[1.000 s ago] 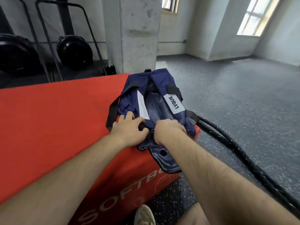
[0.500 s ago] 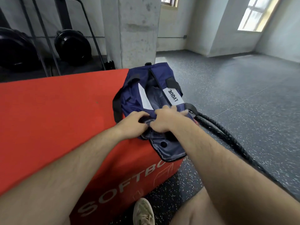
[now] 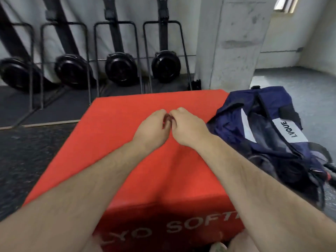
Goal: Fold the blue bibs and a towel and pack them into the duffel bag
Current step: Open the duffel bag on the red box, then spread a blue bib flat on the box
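Head view: my left hand (image 3: pixel 151 129) and right hand (image 3: pixel 190 129) hung curled, fingertips meeting, clutching nothing I could make out; duffel bag (image 3: pixel 261 128) gaped on the tabletop (image 3: pixel 127 110) edge, likely to slide off.

Red soft box (image 3: pixel 127 160) standing on the dark speckled floor (image 3: pixel 27 160), white lettering on its near face. A navy duffel bag (image 3: pixel 263 135), mouth open and white "LVQUE" label (image 3: pixel 289 131) up, lies on the box's right edge, its near end hanging over the side. Black racks (image 3: pixel 116 57) stand on the floor beyond, against the wall.
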Motion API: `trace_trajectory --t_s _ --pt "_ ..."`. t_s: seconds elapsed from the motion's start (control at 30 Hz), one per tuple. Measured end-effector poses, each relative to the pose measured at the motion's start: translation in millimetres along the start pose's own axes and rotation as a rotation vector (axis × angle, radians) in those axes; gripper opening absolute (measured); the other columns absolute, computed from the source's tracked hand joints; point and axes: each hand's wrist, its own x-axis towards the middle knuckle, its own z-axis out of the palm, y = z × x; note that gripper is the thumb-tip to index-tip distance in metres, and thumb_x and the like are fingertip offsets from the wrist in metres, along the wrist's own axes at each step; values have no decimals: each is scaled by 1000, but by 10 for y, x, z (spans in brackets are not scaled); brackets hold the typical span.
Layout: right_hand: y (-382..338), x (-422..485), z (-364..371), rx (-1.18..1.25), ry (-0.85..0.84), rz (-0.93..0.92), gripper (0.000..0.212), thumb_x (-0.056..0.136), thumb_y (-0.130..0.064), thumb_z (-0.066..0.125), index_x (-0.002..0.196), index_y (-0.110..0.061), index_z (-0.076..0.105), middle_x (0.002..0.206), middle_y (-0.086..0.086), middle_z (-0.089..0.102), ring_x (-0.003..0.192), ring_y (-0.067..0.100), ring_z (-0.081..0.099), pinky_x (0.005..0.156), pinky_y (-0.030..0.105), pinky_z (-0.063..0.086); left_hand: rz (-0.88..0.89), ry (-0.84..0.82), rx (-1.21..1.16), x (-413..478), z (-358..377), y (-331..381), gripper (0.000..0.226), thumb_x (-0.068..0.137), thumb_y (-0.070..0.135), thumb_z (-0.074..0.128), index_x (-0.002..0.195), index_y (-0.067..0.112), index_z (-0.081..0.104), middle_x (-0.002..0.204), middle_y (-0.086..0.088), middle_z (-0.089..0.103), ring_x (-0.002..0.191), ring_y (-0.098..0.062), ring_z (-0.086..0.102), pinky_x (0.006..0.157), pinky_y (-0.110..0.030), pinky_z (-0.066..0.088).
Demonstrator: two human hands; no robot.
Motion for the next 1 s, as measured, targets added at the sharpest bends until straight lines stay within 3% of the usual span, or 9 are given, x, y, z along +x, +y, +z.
trace_trajectory --t_s 0.17,0.27,0.4,0.57,0.67,0.8,0.9,1.0 --pt "-836 199 260 58 -13 -164 21 100 -18 39 114 -17 54 110 2 52 96 33 62 71 41 42 -152 60 80 -298 -691 -525 17 98 23 49 86 11 52 86 -7 61 81 -26 54 70 -40 38" --pt "-1263 239 371 91 -27 -234 21 101 -20 38 114 -17 55 111 2 52 94 33 62 70 40 42 -217 58 85 -514 -1116 -789 21 99 28 50 90 10 58 85 -4 66 82 -25 60 73 -39 43" --pt "-1867 165 451 155 -59 -324 27 105 -30 35 118 -22 58 117 -2 53 97 31 62 80 47 51 -306 104 14 -1060 -1626 -1094 19 99 32 50 91 16 58 83 1 68 81 -20 65 78 -45 51" --pt "-2889 -92 735 146 -97 -477 22 104 -26 37 111 -18 57 115 3 52 97 36 61 73 43 46 -428 200 42 -1965 -2146 -1431 21 100 33 45 87 18 49 76 2 63 71 -17 58 62 -39 43" --pt "-3655 -255 1040 93 -201 -543 17 101 -20 41 110 -18 55 113 5 51 101 36 62 68 38 35 -573 262 58 -2550 -2422 -1742 19 101 30 41 87 17 44 74 1 60 68 -19 55 58 -36 37" --pt "-4379 -428 1536 24 -369 -567 21 97 -17 45 114 -15 57 118 7 54 107 34 62 71 36 36 -771 296 3 -3201 -2518 -2199 18 100 29 40 86 18 43 74 -2 61 65 -21 54 58 -36 38" --pt "-4731 -640 2146 123 -517 -479 24 99 -20 42 112 -14 60 120 9 58 110 33 61 77 36 40 -925 254 25 -3677 -2460 -2656 23 101 35 38 89 16 44 80 -4 63 75 -27 58 66 -40 42" --pt "-4776 -978 2817 265 -698 -354 23 100 -23 40 107 -14 60 118 12 64 110 34 61 78 36 43 -1034 128 48 -4148 -2179 -3076 25 101 32 39 84 15 42 81 -5 59 80 -31 56 63 -38 34"
